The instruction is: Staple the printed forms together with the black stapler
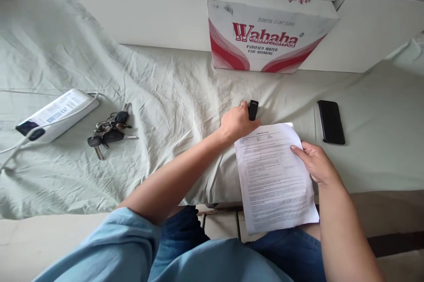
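Observation:
My left hand (236, 121) reaches over the cloth, closed around a small black object (253, 110) that looks like a stapler; the hand hides part of it. Printed paper sheets (274, 176) slope down from the cloth's edge toward my lap, their top edge just below that hand. At their right side, my right hand (314, 160) pinches the paper, thumb on top and fingers behind. How many sheets there are, I cannot tell.
A Wahaba-style red and white water carton (268, 35) stands at the back against white boxes (149, 4). A black phone (331, 122) lies at right. Keys (111, 129) and a white box (59, 112) with a cable lie left on the green cloth (179, 96).

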A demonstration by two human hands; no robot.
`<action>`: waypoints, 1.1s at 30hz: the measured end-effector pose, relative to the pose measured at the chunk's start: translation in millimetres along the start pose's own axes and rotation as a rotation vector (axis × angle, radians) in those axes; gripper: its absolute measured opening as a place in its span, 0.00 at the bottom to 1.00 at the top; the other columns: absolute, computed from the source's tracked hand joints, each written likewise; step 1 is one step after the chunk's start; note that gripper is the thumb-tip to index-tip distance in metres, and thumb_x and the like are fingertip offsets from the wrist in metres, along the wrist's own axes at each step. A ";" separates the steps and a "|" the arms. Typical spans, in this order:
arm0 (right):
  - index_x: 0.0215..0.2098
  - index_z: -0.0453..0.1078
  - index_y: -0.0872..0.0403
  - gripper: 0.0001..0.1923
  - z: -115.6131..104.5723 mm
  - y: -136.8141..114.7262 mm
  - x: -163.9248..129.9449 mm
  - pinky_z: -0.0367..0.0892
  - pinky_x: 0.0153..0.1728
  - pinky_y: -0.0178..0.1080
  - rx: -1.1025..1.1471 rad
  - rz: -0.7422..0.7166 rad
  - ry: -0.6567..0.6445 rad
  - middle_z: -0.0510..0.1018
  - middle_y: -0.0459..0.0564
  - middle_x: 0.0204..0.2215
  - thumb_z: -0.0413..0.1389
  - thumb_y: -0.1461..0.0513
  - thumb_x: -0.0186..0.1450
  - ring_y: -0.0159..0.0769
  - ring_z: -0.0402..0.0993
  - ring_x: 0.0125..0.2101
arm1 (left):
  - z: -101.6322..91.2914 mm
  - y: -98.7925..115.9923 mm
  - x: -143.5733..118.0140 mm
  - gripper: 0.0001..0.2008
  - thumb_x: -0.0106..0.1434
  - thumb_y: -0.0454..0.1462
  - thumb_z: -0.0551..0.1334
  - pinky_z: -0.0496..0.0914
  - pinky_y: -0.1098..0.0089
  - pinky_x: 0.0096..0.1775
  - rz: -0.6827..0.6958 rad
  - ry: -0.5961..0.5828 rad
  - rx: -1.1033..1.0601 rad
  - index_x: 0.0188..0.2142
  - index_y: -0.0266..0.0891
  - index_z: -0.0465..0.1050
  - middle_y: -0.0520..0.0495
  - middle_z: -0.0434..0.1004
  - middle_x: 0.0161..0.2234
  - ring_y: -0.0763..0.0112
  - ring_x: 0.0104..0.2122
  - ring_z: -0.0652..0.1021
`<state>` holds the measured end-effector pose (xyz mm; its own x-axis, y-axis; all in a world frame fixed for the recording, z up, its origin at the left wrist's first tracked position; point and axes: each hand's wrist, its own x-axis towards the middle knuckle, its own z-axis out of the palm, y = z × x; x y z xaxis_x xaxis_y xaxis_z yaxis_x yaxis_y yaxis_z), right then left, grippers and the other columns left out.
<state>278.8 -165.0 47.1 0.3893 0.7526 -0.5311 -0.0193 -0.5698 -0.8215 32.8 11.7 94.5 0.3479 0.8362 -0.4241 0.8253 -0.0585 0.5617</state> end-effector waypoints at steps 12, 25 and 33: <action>0.41 0.93 0.47 0.32 -3.0 -59.1 14.3 0.94 0.48 0.53 0.113 0.017 -0.076 0.97 0.54 0.40 0.90 0.39 0.49 0.58 0.98 0.47 | -24.6 -5.3 105.9 0.15 0.77 0.41 0.72 0.78 0.56 0.53 -0.016 0.369 -0.497 0.58 0.39 0.78 0.34 0.93 0.58 0.46 0.58 0.90; 0.36 0.90 0.49 0.34 -4.9 -60.9 56.3 0.88 0.32 0.48 0.030 0.045 0.096 0.94 0.54 0.34 0.90 0.38 0.45 0.54 0.94 0.33 | -2.4 -27.2 107.0 0.11 0.88 0.42 0.63 0.65 0.68 0.35 0.181 0.296 -0.969 0.44 0.46 0.68 0.58 0.74 0.24 0.70 0.28 0.77; 0.39 0.92 0.45 0.21 -13.9 -35.5 57.3 0.91 0.54 0.66 0.134 -0.195 0.336 0.94 0.54 0.35 0.85 0.46 0.53 0.69 0.96 0.50 | -17.4 -25.0 101.5 0.23 0.88 0.45 0.61 0.65 0.69 0.34 0.101 0.177 -0.950 0.33 0.44 0.67 0.54 0.76 0.26 0.73 0.27 0.74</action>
<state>314.6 -106.2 48.7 0.6762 0.6798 -0.2841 -0.0265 -0.3629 -0.9315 39.8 107.5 49.7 0.2610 0.9259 -0.2732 0.0649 0.2655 0.9619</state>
